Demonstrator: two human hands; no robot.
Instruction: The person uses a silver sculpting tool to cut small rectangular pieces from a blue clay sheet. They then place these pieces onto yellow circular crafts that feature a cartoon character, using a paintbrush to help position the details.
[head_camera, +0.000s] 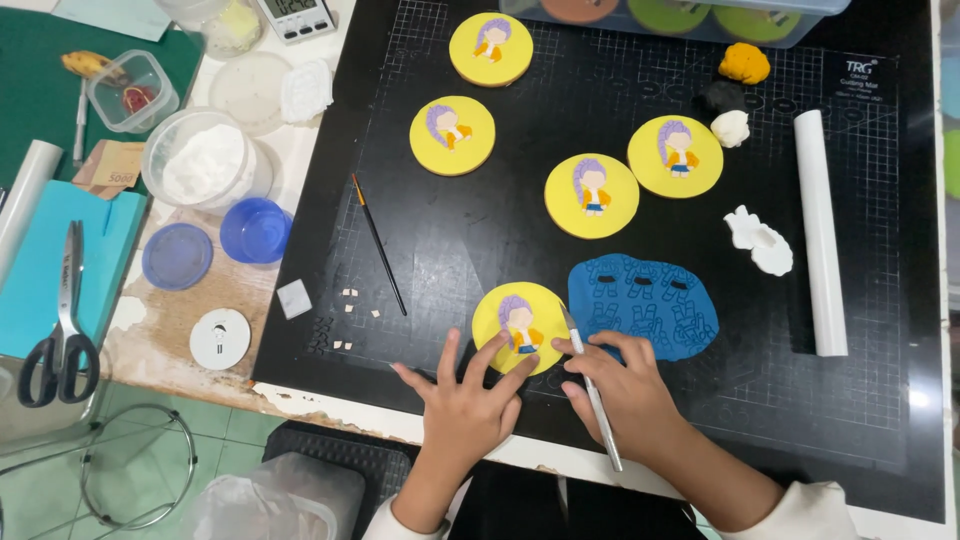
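Left hand (468, 400) spread flat, fingertips pinning near edge of yellow disc (521, 325) so it stays put. Right hand (625, 390) closed around thin white tool (592, 388), pen-style, tip at little purple-haired figure on disc, angled for fine work. Disc on black cutting mat (480, 230), near table edge. Just right, touching or nearly so: blue rolled sheet (645, 305) with cut-out shapes, kept within reach. Beyond: four finished discs (592, 195) parked clear. White roller (820, 230) far right. Brush (379, 243) left.

Scissors (60, 335) lie left of the mat, a white roller (820, 230) on its right.
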